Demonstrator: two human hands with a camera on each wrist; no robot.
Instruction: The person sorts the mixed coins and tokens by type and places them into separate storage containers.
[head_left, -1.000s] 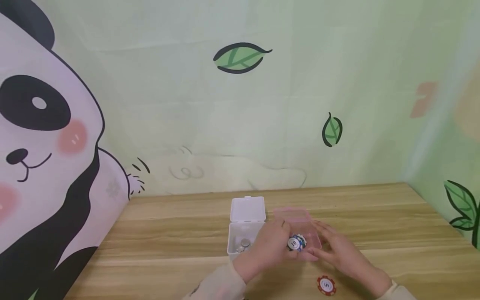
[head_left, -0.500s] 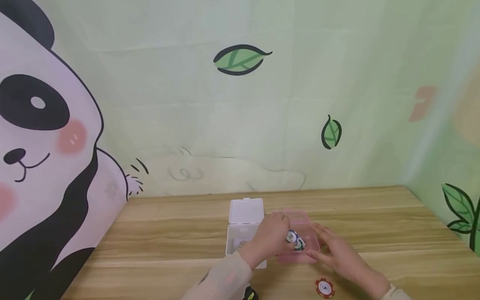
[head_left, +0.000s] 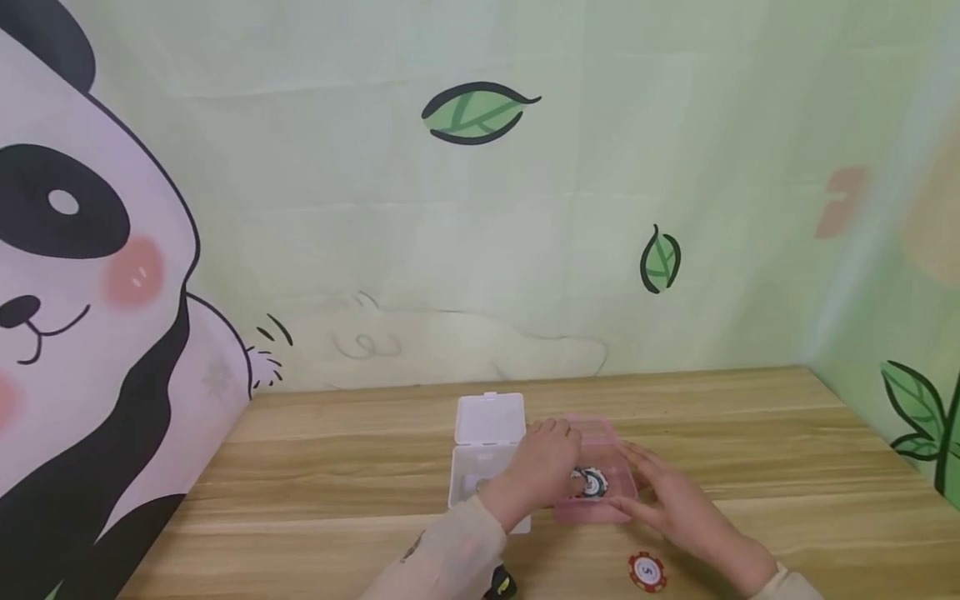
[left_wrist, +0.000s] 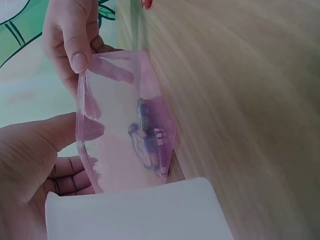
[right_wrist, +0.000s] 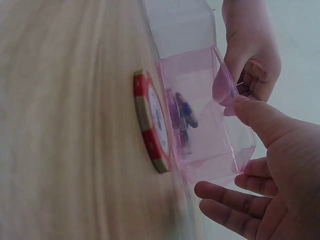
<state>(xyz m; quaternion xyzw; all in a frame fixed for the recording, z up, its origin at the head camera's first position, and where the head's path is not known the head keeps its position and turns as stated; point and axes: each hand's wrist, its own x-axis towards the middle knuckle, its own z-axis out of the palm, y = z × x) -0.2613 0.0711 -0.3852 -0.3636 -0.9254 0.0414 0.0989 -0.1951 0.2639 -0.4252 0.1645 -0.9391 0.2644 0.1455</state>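
Note:
The pink translucent box, lid folded back, holds several poker chips. My right hand holds its right side; in the right wrist view the thumb lies on the near rim while the fingers reach round. Over the left rim comes my left hand, its thumb dipping inside near the chips and its other fingers bent. Whether anything sits between those fingers is hidden. A red chip marked 5 lies on the table in front.
To the left, against the pink box, stands a white box with its lid open, partly covered by my left wrist. A dark object with a yellow mark shows under the left sleeve. Behind the wooden table hangs a printed backdrop.
The chips in the pink box have shifted; the chip marked 10 no longer shows face up. My left hand has moved slightly left and back, while the right hand stays at the box.

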